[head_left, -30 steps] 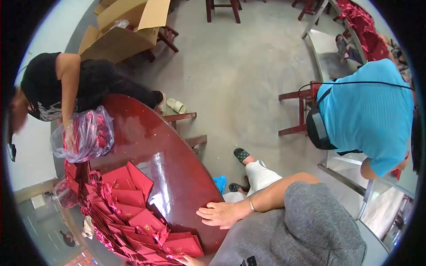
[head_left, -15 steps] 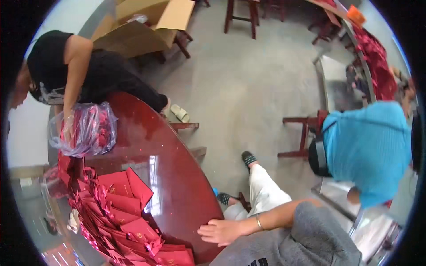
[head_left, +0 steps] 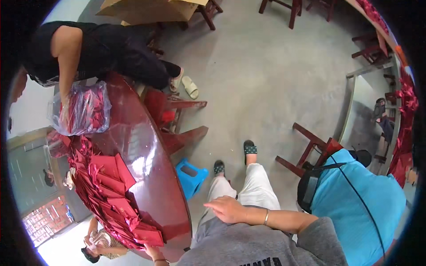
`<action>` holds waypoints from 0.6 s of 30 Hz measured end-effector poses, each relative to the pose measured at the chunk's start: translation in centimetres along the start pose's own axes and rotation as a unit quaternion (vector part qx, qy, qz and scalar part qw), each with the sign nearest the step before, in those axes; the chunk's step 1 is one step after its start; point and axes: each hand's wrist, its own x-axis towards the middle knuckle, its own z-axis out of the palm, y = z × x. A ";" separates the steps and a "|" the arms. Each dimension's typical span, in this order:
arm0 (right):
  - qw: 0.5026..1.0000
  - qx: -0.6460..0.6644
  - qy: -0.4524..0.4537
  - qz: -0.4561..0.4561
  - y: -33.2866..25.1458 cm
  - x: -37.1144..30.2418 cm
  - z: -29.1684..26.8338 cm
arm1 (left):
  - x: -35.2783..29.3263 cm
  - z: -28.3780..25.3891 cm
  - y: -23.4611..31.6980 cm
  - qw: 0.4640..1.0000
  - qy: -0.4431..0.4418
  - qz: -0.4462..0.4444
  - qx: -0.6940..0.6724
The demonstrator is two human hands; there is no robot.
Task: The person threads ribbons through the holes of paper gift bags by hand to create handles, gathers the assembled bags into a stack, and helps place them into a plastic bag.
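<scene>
My right hand (head_left: pixel 226 209), with a bracelet at its wrist, is held in front of my grey shirt, off the table and holding nothing, its fingers loosely stretched to the left. At the lower edge my left hand (head_left: pixel 154 252) is beside the near end of a long heap of flat red paper gift bags (head_left: pixel 120 206) with shiny ribbons. Its fingers are mostly hidden, so any grip cannot be made out. The heap lies along the left side of a glossy dark-red table (head_left: pixel 171 208).
Across the table, a person in black (head_left: pixel 69 48) reaches into a clear plastic bag (head_left: pixel 84 108) of red items. A blue stool (head_left: pixel 191 177) and wooden stools flank the table. At right, a person in blue (head_left: pixel 355 195) sits. Another person (head_left: pixel 104 246) is at lower left.
My right hand has left the tabletop and come in front of my body. The view has shifted; my left hand and the blue stool now show, and both feet point forward.
</scene>
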 end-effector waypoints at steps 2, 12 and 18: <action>1.000 0.011 0.016 0.009 0.6 -0.3 -0.9 | 0.0 -0.1 0.3 0.987 0.122 -0.025 0.101; 0.996 0.042 0.007 0.082 2.1 0.5 -2.2 | -8.7 8.2 8.4 0.787 0.324 0.223 0.475; 0.992 0.005 0.005 0.123 2.8 2.6 -1.8 | -13.8 18.5 14.5 0.686 0.068 0.587 0.424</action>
